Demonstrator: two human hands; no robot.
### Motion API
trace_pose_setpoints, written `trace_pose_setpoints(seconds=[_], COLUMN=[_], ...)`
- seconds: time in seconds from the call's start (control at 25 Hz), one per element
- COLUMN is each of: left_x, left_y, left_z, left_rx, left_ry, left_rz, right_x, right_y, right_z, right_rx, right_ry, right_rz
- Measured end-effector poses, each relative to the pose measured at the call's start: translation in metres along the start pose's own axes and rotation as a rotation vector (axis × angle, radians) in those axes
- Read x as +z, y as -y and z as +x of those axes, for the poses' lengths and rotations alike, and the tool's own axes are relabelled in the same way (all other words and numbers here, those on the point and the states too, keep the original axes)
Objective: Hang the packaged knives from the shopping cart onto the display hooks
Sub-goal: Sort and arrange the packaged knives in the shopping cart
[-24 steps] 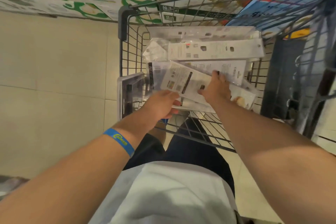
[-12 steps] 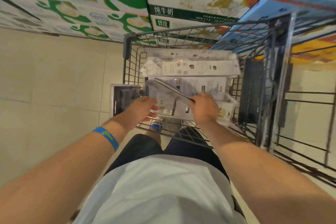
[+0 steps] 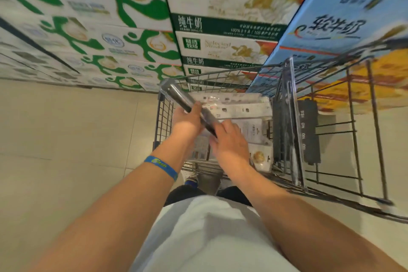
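A packaged knife [image 3: 176, 95], dark inside clear plastic, is seen edge-on and tilted above the wire shopping cart [image 3: 163, 115]. My left hand [image 3: 186, 122] grips its middle from below. My right hand [image 3: 230, 146] pinches its lower end, fingers over the top. Several more packaged knives [image 3: 240, 107] lie stacked flat in the cart basket under my hands. No display hooks are in view.
Stacks of green-and-white milk cartons [image 3: 114, 35] and blue cartons [image 3: 344, 17] stand right behind the cart. A black flat pack [image 3: 310, 132] leans against the cart's right wall, with more wire framing [image 3: 353, 130] beyond it. Beige tiled floor [image 3: 66, 139] lies to the left.
Both hands took one package from the pile and raised it, tilting it up to the left. The view has swung upward toward the cartons.
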State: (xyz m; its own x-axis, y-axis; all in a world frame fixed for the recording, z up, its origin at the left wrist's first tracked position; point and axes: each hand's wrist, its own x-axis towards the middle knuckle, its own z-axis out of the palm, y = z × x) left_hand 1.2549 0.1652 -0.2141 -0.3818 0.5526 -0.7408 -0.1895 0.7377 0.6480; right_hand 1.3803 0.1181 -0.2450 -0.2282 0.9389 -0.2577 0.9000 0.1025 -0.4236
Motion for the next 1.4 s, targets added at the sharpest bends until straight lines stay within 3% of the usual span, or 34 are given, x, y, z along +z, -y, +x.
trace_pose_setpoints(seconds=[0.08,0.24,0.32,0.56,0.68,0.8,0.92,1.0,1.08,1.12,1.2,1.24,1.32,1.36,1.4], left_x=[-0.01,-0.034,-0.033,0.011,0.033,0.04,0.051,0.061,0.068,0.069,0.067,0.067,0.072,0.08,0.089], left_y=[-0.003,-0.038,-0.069,-0.123,-0.133,-0.13,-0.109,-0.103,-0.11,-0.118,-0.139,-0.152,-0.175,-0.183,-0.189], left_z=[-0.007,-0.025,-0.038,-0.103,-0.134,-0.139,-0.128,-0.124,-0.122,-0.12,-0.12,-0.123,-0.137,-0.147,-0.156], left_rx=[0.142,0.337,0.419,0.789,0.934,0.914,0.843,0.821,0.873,0.92,1.052,1.125,1.293,1.417,1.556], left_ry=[-0.012,0.006,0.017,0.255,0.405,0.537,0.482,0.455,0.438,0.398,0.228,0.113,-0.099,-0.168,-0.193], left_rz=[-0.074,-0.435,-0.508,-0.176,-0.065,0.095,0.471,0.505,0.529,0.577,0.815,0.998,1.369,1.511,1.616], right_x=[-0.002,-0.018,-0.034,-0.149,-0.203,-0.223,-0.232,-0.241,-0.251,-0.258,-0.265,-0.266,-0.269,-0.27,-0.271], right_y=[-0.008,-0.047,-0.054,-0.027,-0.03,-0.045,-0.053,-0.055,-0.066,-0.071,-0.087,-0.094,-0.097,-0.098,-0.101], right_z=[-0.017,-0.043,-0.044,-0.007,0.007,0.008,0.006,0.004,0.0,-0.004,-0.015,-0.021,-0.033,-0.036,-0.038], right_rx=[-0.005,0.341,0.35,0.064,-0.087,-0.085,-0.098,-0.091,-0.011,0.087,0.303,0.327,0.069,-0.075,-0.149], right_ry=[0.046,-0.018,-0.064,-0.309,-0.275,-0.31,-0.323,-0.312,-0.276,-0.227,-0.166,-0.269,-0.67,-0.76,-0.735], right_rz=[0.127,0.425,0.521,0.781,1.085,1.305,1.644,1.708,1.569,1.38,0.8,0.529,0.168,-0.001,-0.134])
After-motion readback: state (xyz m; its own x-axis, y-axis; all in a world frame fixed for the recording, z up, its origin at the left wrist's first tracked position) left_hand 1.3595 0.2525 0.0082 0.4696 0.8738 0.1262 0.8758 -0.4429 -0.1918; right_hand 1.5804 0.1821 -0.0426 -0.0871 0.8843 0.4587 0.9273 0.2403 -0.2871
